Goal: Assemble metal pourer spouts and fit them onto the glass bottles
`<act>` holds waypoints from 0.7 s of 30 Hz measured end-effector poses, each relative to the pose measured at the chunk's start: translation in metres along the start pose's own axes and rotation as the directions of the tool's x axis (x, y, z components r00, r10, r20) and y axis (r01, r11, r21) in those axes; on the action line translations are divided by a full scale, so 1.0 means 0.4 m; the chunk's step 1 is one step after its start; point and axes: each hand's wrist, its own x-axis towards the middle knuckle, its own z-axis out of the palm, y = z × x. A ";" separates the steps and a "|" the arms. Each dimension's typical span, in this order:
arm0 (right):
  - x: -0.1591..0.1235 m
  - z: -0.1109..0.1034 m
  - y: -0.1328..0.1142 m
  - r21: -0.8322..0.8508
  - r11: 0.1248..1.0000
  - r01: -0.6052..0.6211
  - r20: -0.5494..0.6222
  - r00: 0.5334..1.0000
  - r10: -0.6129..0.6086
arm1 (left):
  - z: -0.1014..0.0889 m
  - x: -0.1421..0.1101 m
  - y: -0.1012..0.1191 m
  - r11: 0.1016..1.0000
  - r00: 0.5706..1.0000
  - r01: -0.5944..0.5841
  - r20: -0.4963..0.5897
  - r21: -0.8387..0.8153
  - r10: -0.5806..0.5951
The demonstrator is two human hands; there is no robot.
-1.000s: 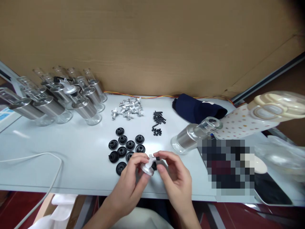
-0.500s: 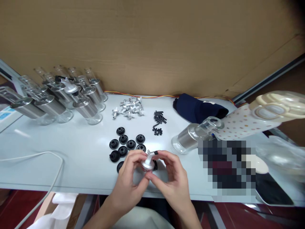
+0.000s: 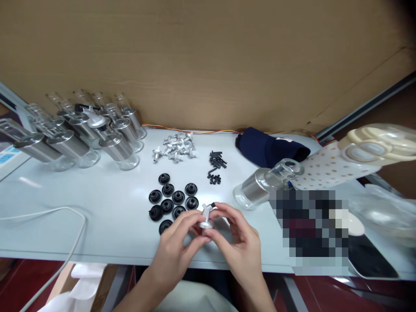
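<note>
Silver spout (image 3: 207, 216) between left hand (image 3: 177, 238) and right hand (image 3: 242, 242), fingertips touching

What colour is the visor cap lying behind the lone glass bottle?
Navy blue cap, with a small white mark; best in the head view.

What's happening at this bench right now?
A person holds a silver spout piece with a black tip between the fingers of the left hand and the right hand, over the table's near side. Just beyond lie round black caps, with a pile of loose silver pieces and small black parts farther back. Glass bottles with metal bands stand at the left; one more stands at the right, its mouth open.
</note>
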 end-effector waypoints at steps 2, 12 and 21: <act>0.001 -0.001 0.000 0.013 1.000 -0.006 0.002 1.000 0.006 | 0.000 -0.002 -0.001 1.000 1.000 0.005 0.013 0.011 -0.005; 0.002 -0.009 -0.001 0.048 0.998 -0.031 0.053 0.998 0.028 | -0.002 0.002 0.006 0.999 0.999 -0.021 0.044 -0.029 0.022; 0.000 -0.003 -0.004 0.088 0.994 0.063 0.068 0.995 -0.069 | 0.008 -0.003 -0.003 0.993 0.995 0.003 -0.103 -0.116 -0.015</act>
